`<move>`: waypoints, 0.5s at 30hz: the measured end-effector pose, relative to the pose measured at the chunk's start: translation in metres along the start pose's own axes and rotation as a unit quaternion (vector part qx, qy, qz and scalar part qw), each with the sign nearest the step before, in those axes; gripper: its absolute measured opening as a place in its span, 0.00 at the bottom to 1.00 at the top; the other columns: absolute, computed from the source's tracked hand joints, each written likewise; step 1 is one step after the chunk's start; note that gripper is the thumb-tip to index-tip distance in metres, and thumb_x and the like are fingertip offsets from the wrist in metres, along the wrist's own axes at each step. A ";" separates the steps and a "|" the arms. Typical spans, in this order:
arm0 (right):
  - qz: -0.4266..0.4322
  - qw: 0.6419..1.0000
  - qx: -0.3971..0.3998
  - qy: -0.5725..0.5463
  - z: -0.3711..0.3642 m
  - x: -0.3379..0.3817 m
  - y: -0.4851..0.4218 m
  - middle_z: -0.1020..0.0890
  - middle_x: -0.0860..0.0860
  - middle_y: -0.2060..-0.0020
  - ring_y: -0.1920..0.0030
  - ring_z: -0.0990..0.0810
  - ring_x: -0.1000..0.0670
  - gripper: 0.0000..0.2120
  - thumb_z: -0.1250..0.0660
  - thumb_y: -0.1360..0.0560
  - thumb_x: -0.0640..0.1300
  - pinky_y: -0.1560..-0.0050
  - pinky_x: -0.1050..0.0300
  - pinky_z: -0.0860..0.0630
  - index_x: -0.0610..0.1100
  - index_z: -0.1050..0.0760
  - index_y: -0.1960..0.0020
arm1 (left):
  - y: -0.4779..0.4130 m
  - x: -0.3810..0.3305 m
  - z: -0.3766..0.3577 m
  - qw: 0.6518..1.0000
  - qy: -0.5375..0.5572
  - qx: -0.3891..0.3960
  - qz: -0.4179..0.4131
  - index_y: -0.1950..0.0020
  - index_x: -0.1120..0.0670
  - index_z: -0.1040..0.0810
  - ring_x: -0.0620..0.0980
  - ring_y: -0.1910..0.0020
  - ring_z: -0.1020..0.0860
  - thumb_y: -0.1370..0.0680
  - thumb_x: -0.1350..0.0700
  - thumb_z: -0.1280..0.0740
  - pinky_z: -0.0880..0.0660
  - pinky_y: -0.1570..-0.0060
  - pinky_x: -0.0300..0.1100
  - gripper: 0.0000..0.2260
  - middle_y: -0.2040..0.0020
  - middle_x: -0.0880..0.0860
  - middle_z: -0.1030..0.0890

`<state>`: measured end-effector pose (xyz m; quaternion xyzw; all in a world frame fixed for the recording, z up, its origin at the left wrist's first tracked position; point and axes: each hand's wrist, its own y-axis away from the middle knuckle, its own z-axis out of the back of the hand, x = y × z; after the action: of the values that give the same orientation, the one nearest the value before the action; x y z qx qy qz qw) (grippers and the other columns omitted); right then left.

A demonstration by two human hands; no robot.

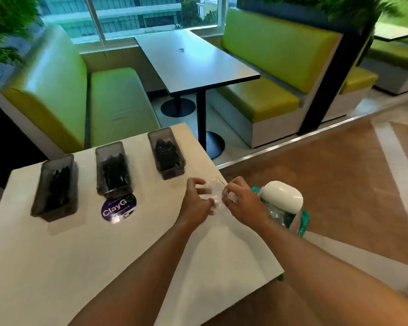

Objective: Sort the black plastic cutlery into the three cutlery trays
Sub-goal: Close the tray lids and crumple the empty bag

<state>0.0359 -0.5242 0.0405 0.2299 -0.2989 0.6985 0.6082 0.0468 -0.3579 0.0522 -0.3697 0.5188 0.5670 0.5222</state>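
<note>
Head view: left hand [196, 201] and right hand [243, 203] pinch clear wrapper [213, 192]; trays [114, 191] point away.

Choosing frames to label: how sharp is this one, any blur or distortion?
Head view: motion blur smears the left tray, middle tray and right tray, so cutlery types are unreadable; the clear wrapper between left hand and right hand barely shows; wide-angle distortion splays the white table.
</note>
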 end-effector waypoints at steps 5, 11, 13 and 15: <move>-0.030 0.985 0.055 0.161 0.033 -0.080 0.014 0.27 0.51 0.45 0.50 0.23 0.47 0.04 0.34 0.19 0.45 0.44 0.47 0.22 0.44 0.23 0.49 | -0.016 0.024 -0.078 0.990 -0.118 0.074 -0.018 0.43 0.48 0.28 0.51 0.50 0.18 0.24 0.59 0.28 0.18 0.47 0.52 0.14 0.43 0.50 0.22; -0.066 0.951 0.161 0.255 0.056 -0.128 0.031 0.30 0.51 0.35 0.40 0.27 0.48 0.18 0.33 0.22 0.52 0.32 0.48 0.31 0.50 0.27 0.33 | -0.030 0.039 -0.138 0.903 -0.370 0.212 -0.057 0.37 0.50 0.30 0.54 0.38 0.21 0.19 0.53 0.35 0.31 0.30 0.54 0.12 0.38 0.53 0.19; -0.078 0.933 0.192 0.293 0.056 -0.140 0.031 0.31 0.50 0.32 0.37 0.29 0.48 0.20 0.33 0.22 0.52 0.30 0.46 0.33 0.49 0.27 0.32 | -0.038 0.046 -0.151 0.863 -0.437 0.237 -0.086 0.37 0.50 0.29 0.55 0.34 0.24 0.18 0.54 0.38 0.45 0.24 0.61 0.10 0.36 0.52 0.20; -0.098 0.915 0.219 0.323 0.054 -0.150 0.031 0.33 0.51 0.29 0.33 0.31 0.47 0.23 0.32 0.22 0.53 0.29 0.41 0.35 0.50 0.29 0.29 | -0.047 0.053 -0.160 0.826 -0.495 0.247 -0.108 0.37 0.49 0.27 0.55 0.31 0.26 0.18 0.55 0.39 0.50 0.23 0.63 0.10 0.34 0.53 0.21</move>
<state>0.0266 -0.6707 -0.0277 0.1476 0.0986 0.7195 0.6714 0.0632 -0.5065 -0.0381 0.0482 0.2698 0.4668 0.8409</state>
